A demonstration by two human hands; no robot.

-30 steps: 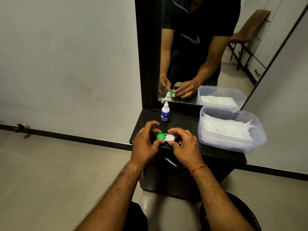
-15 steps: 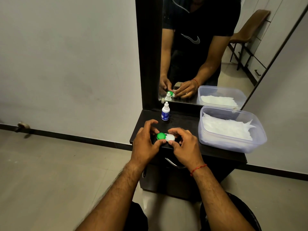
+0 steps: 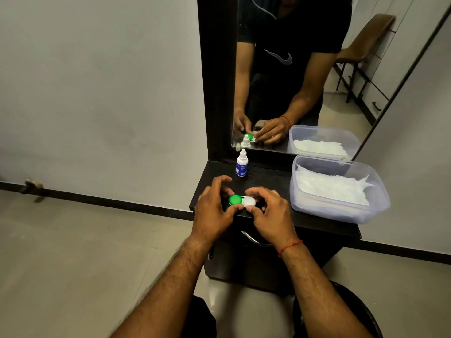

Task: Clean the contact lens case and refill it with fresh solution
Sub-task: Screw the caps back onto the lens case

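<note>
A contact lens case (image 3: 241,200) with one green cap and one white cap sits near the front edge of a black dresser top (image 3: 266,178). My left hand (image 3: 212,211) curls around the green cap side, thumb and fingers touching it. My right hand (image 3: 269,212) grips the white cap side with its fingertips. Both caps look screwed on. A small white solution bottle (image 3: 242,163) with a blue label stands upright behind the case, close to the mirror, untouched.
A clear plastic box (image 3: 341,206) holding white tissues stands on the right of the dresser top. A mirror (image 3: 305,69) rises behind and reflects my hands. A drawer handle (image 3: 253,240) lies below the front edge. Tiled floor spreads to the left.
Almost nothing differs; both hands stay on the case, with only slight shifts of the fingers around the caps.
</note>
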